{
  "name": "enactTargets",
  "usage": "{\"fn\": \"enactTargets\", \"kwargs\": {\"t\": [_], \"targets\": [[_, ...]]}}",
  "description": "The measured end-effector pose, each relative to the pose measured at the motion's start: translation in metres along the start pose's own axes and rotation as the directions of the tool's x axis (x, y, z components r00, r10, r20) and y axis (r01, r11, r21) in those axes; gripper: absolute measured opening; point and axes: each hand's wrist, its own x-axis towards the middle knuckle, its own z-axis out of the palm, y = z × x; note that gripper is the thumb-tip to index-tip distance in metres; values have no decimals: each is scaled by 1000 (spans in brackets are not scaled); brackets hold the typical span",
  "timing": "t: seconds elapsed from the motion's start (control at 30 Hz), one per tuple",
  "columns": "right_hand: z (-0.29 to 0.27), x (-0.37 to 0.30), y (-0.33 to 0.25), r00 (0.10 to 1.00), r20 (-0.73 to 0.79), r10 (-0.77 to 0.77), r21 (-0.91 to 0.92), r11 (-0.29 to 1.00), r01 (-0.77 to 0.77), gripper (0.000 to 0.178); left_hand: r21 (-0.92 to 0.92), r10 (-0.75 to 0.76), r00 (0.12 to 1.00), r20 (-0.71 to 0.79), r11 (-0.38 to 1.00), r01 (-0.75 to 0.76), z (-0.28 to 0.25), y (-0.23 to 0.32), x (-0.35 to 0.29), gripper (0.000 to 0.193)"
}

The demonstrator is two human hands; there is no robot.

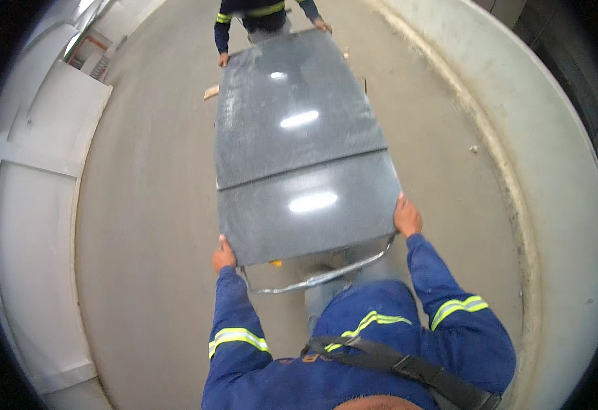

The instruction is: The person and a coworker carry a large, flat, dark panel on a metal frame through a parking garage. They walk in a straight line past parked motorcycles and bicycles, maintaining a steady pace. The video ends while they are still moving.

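Two polished dark grey slabs lie flat in front of me, the near slab [313, 205] meeting the far slab [299, 109] at a slanting seam. My left hand [224, 255] grips the near slab's left front corner, thumb up at the edge, fingers mostly hidden. On the opposite side, my right hand [408, 218] is closed around the right edge close to the front corner. Just below the front edge curves a metal handle bar [319, 279], which neither hand visibly holds. At the far end, a co-worker's two hands [322, 25] hold the far slab's corners.
A co-worker in dark blue with reflective bands [265, 12] stands beyond the slabs. Pale panels [36, 232] line the left side, and a long pale wall [552, 157] curves along the right. Small wooden pieces [211, 91] stick out beside the far slab, above the concrete floor [142, 225].
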Motion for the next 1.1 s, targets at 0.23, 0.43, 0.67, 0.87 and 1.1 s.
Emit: {"fn": "enactTargets", "kwargs": {"t": [0.23, 0.43, 0.67, 0.87, 1.1], "targets": [[34, -20, 68, 998, -64, 0, -36, 999, -3, 68, -37, 58, 998, -39, 998, -59, 53, -41, -11, 96], [63, -42, 12, 999, 0, 46, -23, 999, -46, 65, 37, 35, 999, 20, 999, -36, -28, -29, 27, 98], [59, -76, -2, 997, -13, -70, 98, 993, 71, 65, 111, 64, 997, -45, 992, -59, -67, -73, 12, 96], [28, -68, -22, 996, 83, -41, 67, 997, 35, 67, 8, 4, 995, -103, 1000, -3, -88, -67, -19, 94], [66, 9, 28, 986, 82, -149, -38, 988, 152, 69, 83, -84, 996, 15, 993, 83, -44, -10, -18, 91]]}}
